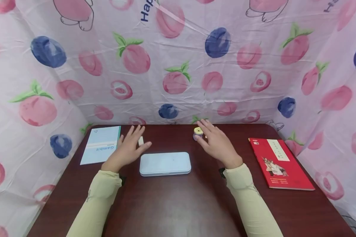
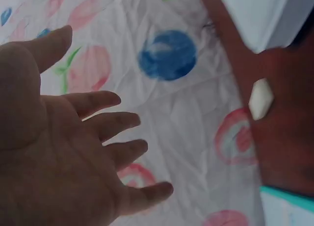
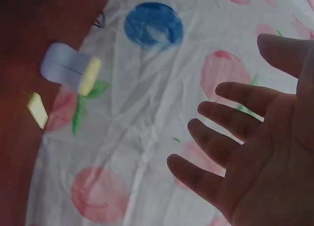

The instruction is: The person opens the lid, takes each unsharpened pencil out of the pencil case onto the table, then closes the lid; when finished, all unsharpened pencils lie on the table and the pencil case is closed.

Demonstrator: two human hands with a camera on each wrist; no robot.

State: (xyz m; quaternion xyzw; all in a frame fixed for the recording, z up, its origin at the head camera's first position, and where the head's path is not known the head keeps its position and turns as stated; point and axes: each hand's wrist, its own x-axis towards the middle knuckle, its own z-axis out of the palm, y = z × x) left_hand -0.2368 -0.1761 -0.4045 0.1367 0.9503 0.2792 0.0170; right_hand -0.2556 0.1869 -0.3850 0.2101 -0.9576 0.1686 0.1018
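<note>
My left hand (image 1: pixel 127 150) is held over the table with its fingers spread and nothing in them. Behind its thumb lies a small white block (image 1: pixel 140 141), also seen in the left wrist view as a pale piece (image 2: pixel 261 99). Between the two hands sits a flat light-blue case (image 1: pixel 165 164) with rounded corners, its lid closed. The right hand (image 1: pixel 220 144) is likewise empty, fingers extended. Its thumb overlaps a small purple pot-like thing with a yellow top (image 1: pixel 198 133) in the head view. Beside that item is a small pale-yellow piece (image 3: pixel 37 111).
A light-blue notebook marked Gambit (image 1: pixel 99 144) lies at the back left, partly behind the left hand. On the right is a red book (image 1: pixel 280 164). Fruit-printed cloth (image 1: pixel 178 49) hangs around the dark red-brown table (image 1: pixel 169 204) at its back and sides.
</note>
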